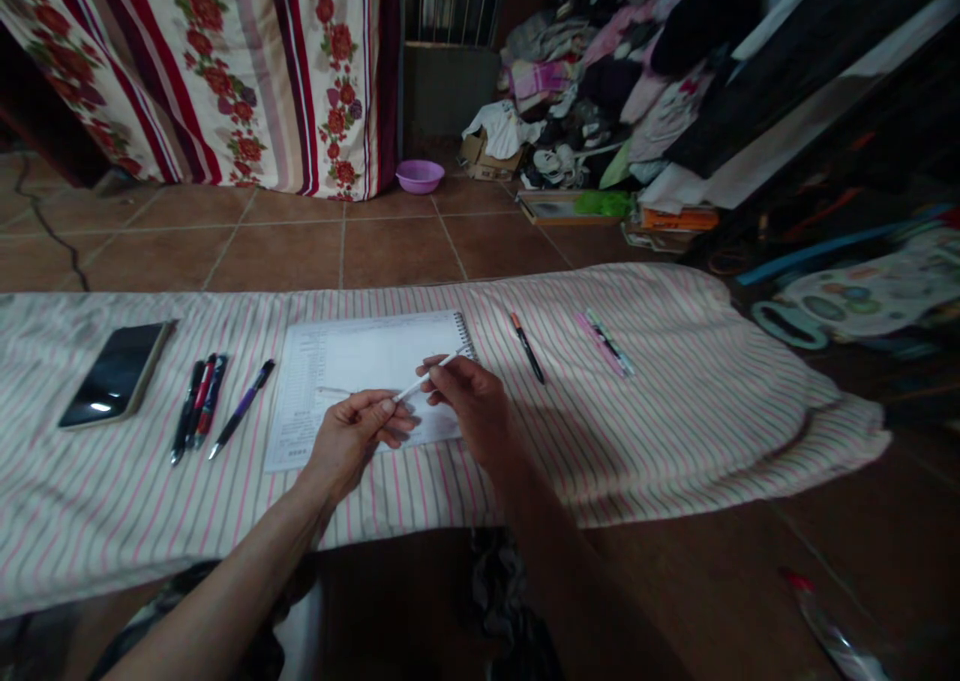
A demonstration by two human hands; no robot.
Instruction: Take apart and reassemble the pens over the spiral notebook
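Observation:
Both my hands meet over a spiral notebook (352,361) lying on a striped cloth (675,401). My left hand (352,441) pinches one end of a thin white pen (429,375). My right hand (472,406) grips the same pen further along, fingers curled round it. The pen points up and right, just above the notebook page.
Left of the notebook lie a purple pen (241,409), a bunch of three pens (196,406) and a dark phone (116,373). To the right are an orange-tipped pen (528,347) and pink and green pens (606,343). A purple bowl (419,175), floral curtain (225,61) and clothes pile (600,81) stand behind.

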